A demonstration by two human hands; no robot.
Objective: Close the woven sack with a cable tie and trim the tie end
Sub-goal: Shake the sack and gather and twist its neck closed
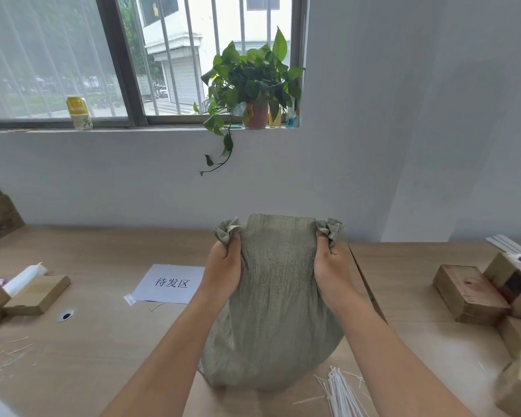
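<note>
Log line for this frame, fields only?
stage: gathering mouth | left hand: grips sack corner | right hand: grips other corner | ties: on table, unused

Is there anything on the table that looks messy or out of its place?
Yes. Thin white offcuts lie scattered on the table at the near left, and more lie loose around the cable ties near the sack.

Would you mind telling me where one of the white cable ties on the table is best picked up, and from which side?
Probably by the near ends of the cable ties, coming from above with the right hand, once it lets go of the sack. They lie flat in a loose bundle on that side, so pinching one strand off the top looks easiest.
</note>
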